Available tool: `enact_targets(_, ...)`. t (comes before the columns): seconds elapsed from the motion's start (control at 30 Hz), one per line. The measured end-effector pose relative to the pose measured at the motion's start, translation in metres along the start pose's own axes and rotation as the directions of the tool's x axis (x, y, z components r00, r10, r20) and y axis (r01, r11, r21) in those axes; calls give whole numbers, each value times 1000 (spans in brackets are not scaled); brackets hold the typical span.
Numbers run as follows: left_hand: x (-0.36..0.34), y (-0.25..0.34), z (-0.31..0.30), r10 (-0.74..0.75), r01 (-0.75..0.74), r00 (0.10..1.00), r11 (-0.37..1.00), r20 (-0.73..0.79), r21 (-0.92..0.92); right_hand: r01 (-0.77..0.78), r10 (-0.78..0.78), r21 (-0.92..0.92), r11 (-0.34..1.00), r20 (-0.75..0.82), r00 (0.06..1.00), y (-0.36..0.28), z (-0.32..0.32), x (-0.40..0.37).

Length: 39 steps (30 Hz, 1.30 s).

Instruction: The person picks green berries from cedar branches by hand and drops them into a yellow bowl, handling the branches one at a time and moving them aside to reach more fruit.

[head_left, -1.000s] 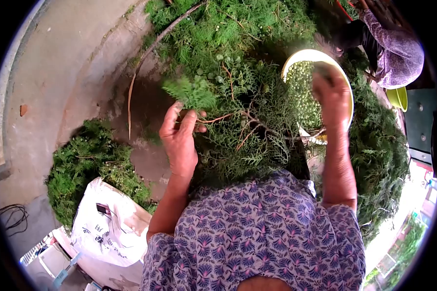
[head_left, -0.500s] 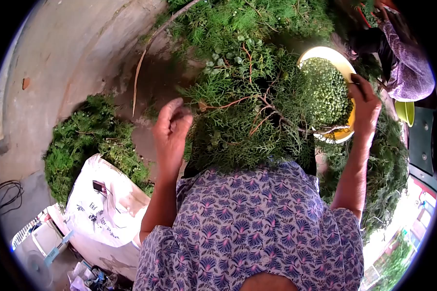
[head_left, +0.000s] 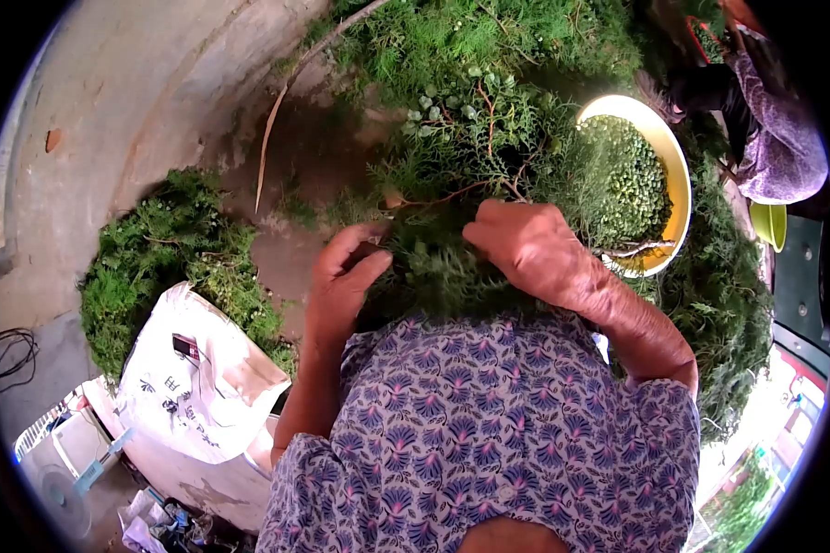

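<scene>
A cut cypress branch (head_left: 433,267) with scaly green sprays and small pale green cones lies across my lap. My left hand (head_left: 346,281) is closed at the left edge of the branch, thumb and forefinger pinching its foliage. Over the right part of the branch, my right hand (head_left: 530,244) is closed with the fingers curled inward; the fingertips and whatever they hold are hidden. The foliage between the two hands is blurred. Right of the branch is a yellow basin (head_left: 681,198) holding many small green cones (head_left: 627,180), with a bare twig end across its lower part.
More cypress piles lie ahead (head_left: 516,41), at left (head_left: 157,267) and at right (head_left: 710,313). A long bare stick (head_left: 281,101) leans near the wall. A white sack (head_left: 198,387) carries a phone (head_left: 186,347). Another person's patterned sleeve (head_left: 779,152) shows at upper right, near a lime-green container (head_left: 768,224).
My right hand has left the basin's rim and moved left onto the branch. My left hand has shifted slightly right and down, to the foliage. The view has moved a little.
</scene>
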<state>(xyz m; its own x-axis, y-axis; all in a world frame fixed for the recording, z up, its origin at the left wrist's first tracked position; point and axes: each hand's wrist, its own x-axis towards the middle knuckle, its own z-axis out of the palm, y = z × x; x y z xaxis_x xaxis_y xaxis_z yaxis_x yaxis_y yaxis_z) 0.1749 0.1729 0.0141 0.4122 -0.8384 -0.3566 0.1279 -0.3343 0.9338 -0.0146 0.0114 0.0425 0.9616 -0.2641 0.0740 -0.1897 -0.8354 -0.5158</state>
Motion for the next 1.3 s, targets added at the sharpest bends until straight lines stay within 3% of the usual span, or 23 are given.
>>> enact_targets(0.03, 0, 6, 0, 24, -23, 997, 1000, -70, 16, -52, 61, 177, 983, -45, 997, 2, -2, 3)
enact_targets(0.07, -2, 13, 3, 34, -33, 997, 999, -67, 17, -50, 60, 170, 984, -52, 997, 2, -2, 6)
enact_targets(0.1, -3, 22, 8, 292, -251, 928, 949, -233, 191, -84, 145, 284, 955, -202, 969, 1, -3, 10)
enact_targets(0.13, -6, 31, 10, 546, -414, 766, 823, -341, 388, -90, 237, 397, 913, -338, 911, 1, -3, 14)
enact_targets(0.2, -15, 44, 9, 551, -408, 750, 821, -366, 400, -135, 322, 446, 885, -374, 870, 0, 5, 18)
enact_targets(0.27, -17, 49, 17, 427, -406, 903, 885, -50, 230, -171, 359, 408, 897, -443, 822, -4, 13, 21)
enact_targets(0.3, -7, 43, 27, 438, -422, 899, 873, -12, 243, -151, 298, 332, 931, -456, 839, -4, 17, 23)
enact_targets(0.4, 19, 37, 51, 564, -495, 820, 783, -96, 377, -125, 253, 280, 952, -487, 836, -6, 29, 29)
enact_targets(0.47, 31, 33, 49, 309, -278, 939, 940, -148, 198, -131, 264, 285, 949, -503, 823, -12, 27, 27)
enact_targets(0.53, 33, 41, 53, 259, -272, 952, 960, -163, -61, -172, 274, 271, 947, -403, 873, -12, 28, 25)
enact_targets(0.6, 40, 34, 54, 183, -221, 971, 934, -157, -282, -143, 245, 256, 956, -429, 870, -10, 29, 24)
enact_targets(0.7, 40, 49, 61, 68, -118, 987, 919, -143, -375, -122, 213, 232, 965, -425, 880, -10, 28, 23)
enact_targets(0.8, 39, 42, 64, 109, -159, 978, 941, -179, -297, -113, 133, 72, 991, -443, 886, -5, 37, 23)
enact_targets(0.87, 41, 39, 63, 130, -187, 970, 939, -206, -290, -129, 168, 116, 985, -442, 881, -8, 31, 26)
enact_targets(0.93, 40, 43, 63, 69, -148, 974, 913, -214, -380, -125, 218, 238, 963, -422, 880, -9, 27, 25)
enact_targets(0.97, 40, 42, 61, 68, -149, 974, 913, -217, -380, -33, 180, 281, 959, -514, 838, -3, 29, 25)
enact_targets(1.0, 41, 40, 58, 83, -153, 977, 913, -196, -377, -4, 238, 421, 907, -504, 830, 0, 21, 24)
enact_targets(1.1, 39, 44, 55, 69, -128, 983, 922, -169, -365, -120, 471, 587, 800, -493, 731, -4, 3, 25)
enact_targets(1.13, 38, 45, 55, 40, -96, 986, 931, -162, -353, -120, 470, 585, 802, -495, 730, -4, 1, 28)
enact_targets(1.23, 40, 49, 57, 110, -143, 987, 935, -115, -325, 85, 236, 502, 861, -541, 807, 0, -3, 43)
enact_targets(1.3, 40, 49, 59, 167, -197, 978, 935, -125, -295, 99, 253, 568, 817, -508, 823, -3, -1, 48)
